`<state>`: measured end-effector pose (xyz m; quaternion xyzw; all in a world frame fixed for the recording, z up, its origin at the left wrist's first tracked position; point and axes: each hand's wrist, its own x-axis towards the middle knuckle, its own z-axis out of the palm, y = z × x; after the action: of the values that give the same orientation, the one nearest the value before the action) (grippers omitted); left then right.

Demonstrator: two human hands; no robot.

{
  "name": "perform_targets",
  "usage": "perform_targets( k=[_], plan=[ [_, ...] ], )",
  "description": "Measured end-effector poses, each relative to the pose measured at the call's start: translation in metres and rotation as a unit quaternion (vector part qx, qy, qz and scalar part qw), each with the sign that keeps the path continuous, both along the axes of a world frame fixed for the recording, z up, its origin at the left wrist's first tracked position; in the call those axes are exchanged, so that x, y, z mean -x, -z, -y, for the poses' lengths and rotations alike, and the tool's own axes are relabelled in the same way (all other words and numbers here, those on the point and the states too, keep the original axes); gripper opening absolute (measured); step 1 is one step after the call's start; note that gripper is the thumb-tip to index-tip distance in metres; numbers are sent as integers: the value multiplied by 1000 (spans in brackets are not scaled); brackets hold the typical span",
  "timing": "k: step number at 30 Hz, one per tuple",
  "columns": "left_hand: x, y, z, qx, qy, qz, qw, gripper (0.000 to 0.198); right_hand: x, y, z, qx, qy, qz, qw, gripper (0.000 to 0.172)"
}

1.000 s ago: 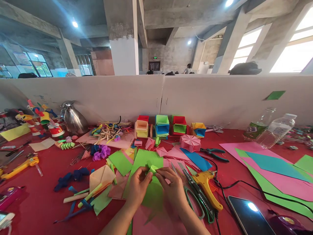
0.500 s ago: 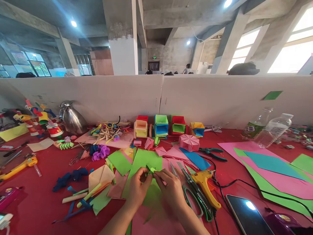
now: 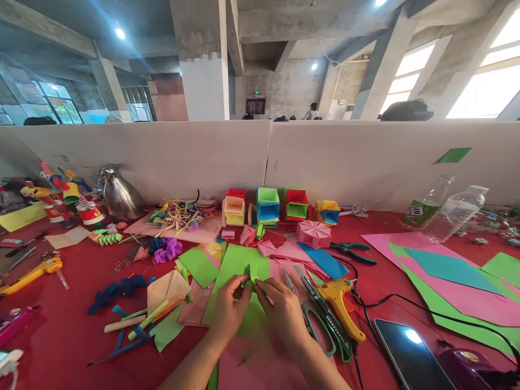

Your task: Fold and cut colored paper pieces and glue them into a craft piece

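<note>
Both hands meet over a green paper sheet (image 3: pixel 234 258) at the middle of the red table. Between their fingertips is a small folded piece of green paper (image 3: pixel 253 272), its upper part standing above the fingers. My left hand (image 3: pixel 231 303) pinches it from the left, and my right hand (image 3: pixel 280 303) pinches it from the right. Beneath the wrists lies pink paper (image 3: pixel 260 368). Just right of my right hand are green-handled scissors (image 3: pixel 319 327), a utility knife (image 3: pixel 325 303) and a yellow glue gun (image 3: pixel 341 303).
Folded paper boxes (image 3: pixel 268 207) line the white partition (image 3: pixel 182 157), with a pink paper box (image 3: pixel 314 234) before them. Pliers (image 3: pixel 353 252), a phone (image 3: pixel 406 352) and bottles (image 3: pixel 459 214) stand or lie rightward. Paper rolls (image 3: pixel 125 325) and a steel jug (image 3: pixel 119 192) are leftward.
The folded green paper now shows more upright above the fingertips. Both hands stay pinched on it in nearly the same place, and the view has tilted slightly.
</note>
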<state>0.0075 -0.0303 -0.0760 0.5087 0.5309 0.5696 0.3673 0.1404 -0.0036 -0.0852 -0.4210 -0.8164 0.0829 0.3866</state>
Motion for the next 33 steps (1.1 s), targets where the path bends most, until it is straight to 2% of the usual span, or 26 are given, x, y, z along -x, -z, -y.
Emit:
perform_targets(
  k=[6, 14, 18, 23, 33],
  plan=[
    [-4, 4, 1, 10, -14, 79, 997, 47, 0, -2, 1, -22, 9, 27, 999, 28],
    [-4, 12, -7, 49, -16, 212, 976, 42, 5, -3, 5, -46, -1, 64, 997, 27],
    [-5, 17, -10, 80, 14, 266, 960, 30, 6, -1, 6, -42, 0, 80, 996, 26],
    [-5, 19, -10, 100, 36, 278, 955, 17, 7, 4, 4, -36, 3, 96, 995, 24],
    [-7, 19, -10, 104, 7, 299, 949, 5, 13, 4, 9, -57, 42, 120, 990, 17]
  ],
)
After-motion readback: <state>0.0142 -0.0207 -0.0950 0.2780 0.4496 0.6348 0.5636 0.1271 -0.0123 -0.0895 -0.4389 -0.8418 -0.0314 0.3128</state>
